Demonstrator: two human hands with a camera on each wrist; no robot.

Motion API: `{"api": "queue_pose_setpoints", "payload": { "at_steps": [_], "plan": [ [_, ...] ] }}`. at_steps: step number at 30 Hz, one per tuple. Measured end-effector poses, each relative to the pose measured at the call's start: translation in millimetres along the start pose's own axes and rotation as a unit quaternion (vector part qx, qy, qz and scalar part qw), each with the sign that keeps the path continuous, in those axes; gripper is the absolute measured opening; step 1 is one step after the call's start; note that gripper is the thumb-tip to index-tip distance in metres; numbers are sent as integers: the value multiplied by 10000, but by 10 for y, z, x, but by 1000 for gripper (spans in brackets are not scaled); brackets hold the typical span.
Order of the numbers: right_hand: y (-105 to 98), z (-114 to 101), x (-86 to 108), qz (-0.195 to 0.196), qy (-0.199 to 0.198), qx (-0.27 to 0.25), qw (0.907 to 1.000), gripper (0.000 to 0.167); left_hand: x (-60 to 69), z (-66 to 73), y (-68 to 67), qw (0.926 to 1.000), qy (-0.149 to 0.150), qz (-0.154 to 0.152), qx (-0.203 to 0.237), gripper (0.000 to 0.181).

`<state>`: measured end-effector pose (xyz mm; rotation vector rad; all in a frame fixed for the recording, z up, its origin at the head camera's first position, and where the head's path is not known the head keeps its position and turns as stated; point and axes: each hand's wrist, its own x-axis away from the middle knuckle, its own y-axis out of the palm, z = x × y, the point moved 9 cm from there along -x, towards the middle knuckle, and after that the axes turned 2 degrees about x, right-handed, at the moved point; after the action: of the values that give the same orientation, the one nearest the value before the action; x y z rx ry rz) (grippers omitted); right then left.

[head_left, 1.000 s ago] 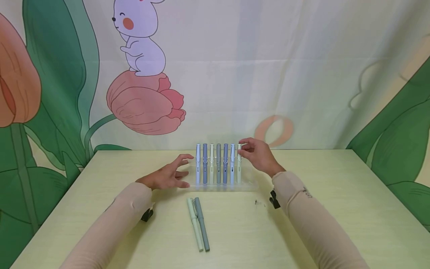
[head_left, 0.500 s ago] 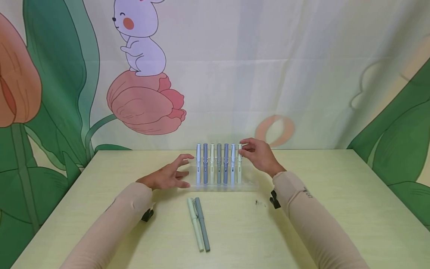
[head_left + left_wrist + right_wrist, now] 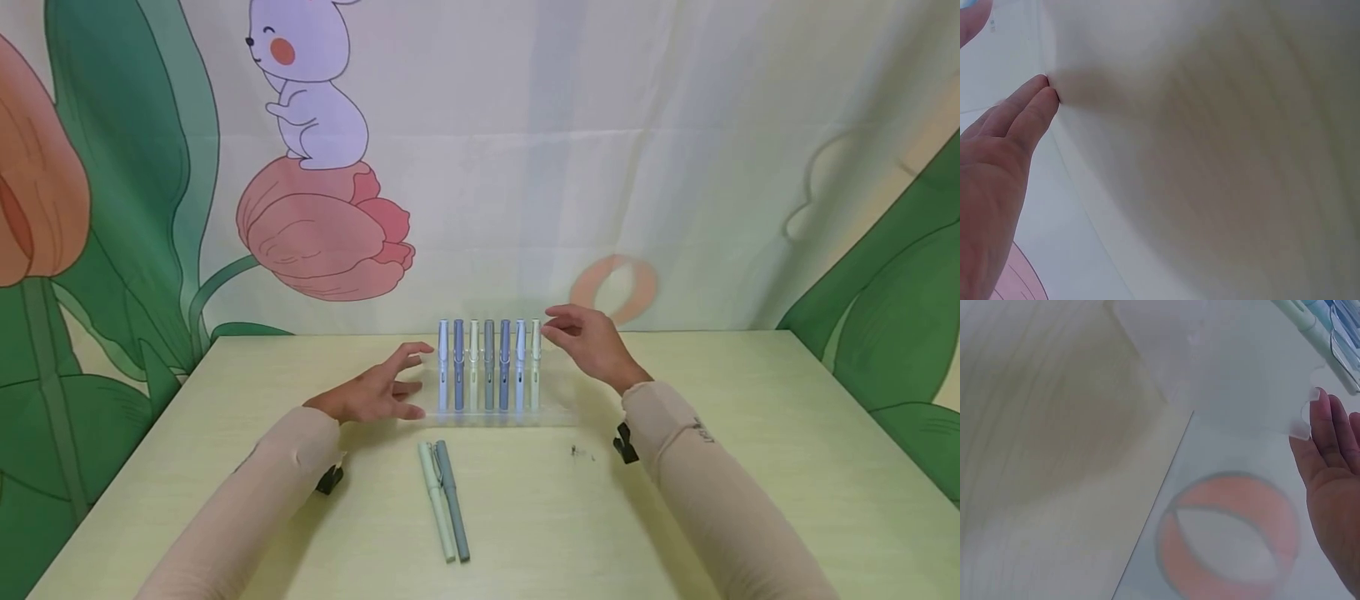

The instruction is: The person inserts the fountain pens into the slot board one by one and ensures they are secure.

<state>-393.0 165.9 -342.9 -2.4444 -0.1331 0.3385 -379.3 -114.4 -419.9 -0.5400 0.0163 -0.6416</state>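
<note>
Several capped pens (image 3: 489,367) in blue, grey and pale green stand upright in a row in a clear plastic pen stand (image 3: 557,415). My left hand (image 3: 375,390) rests at the stand's left side, fingers and thumb spread; its fingertips (image 3: 1052,94) meet the stand's edge in the left wrist view. Beside the rightmost pen, a pale green one (image 3: 535,367), my right hand (image 3: 592,343) is held with extended fingers and nothing in its grip. In the right wrist view its fingers are close to the stand's notched edge (image 3: 1300,428).
Two capped pens, one pale green (image 3: 437,504) and one grey-green (image 3: 452,504), lie side by side on the table (image 3: 337,550) in front of the stand. Small dark marks (image 3: 576,452) show on the tabletop to their right. A printed curtain (image 3: 480,167) hangs behind the table.
My right hand has let go of the top of the rightmost pale green pen and moved slightly right. The left hand and the pens look unchanged.
</note>
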Motion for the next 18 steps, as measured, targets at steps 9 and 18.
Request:
{"api": "queue_pose_setpoints", "payload": {
  "at_steps": [9, 18],
  "plan": [
    [-114, 142, 120, -147, 19, 58, 9999, 36, 16, 43, -33, 9999, -31, 64, -75, 102],
    [-159, 285, 248, -220, 123, 75, 9997, 36, 100, 63, -160, 9989, 112, 309, -332, 106]
  ]
}}
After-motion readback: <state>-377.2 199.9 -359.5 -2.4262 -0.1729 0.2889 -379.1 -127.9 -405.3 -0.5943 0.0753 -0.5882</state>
